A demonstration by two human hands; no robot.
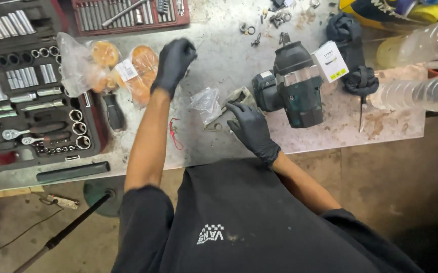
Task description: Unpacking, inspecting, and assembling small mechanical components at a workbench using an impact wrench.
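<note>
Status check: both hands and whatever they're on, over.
Left hand raised over table, closed, contents hidden. Right hand fingertips on small metal part beside clear plastic bag. Power tool close right.

Black gloves on left hand [174,61] and right hand [252,129], black shirt.

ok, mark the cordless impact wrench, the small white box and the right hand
cordless impact wrench [300,88], head view, on its dark body
small white box [331,60], head view, on its top face
right hand [252,129], head view, on the back of the glove
</note>
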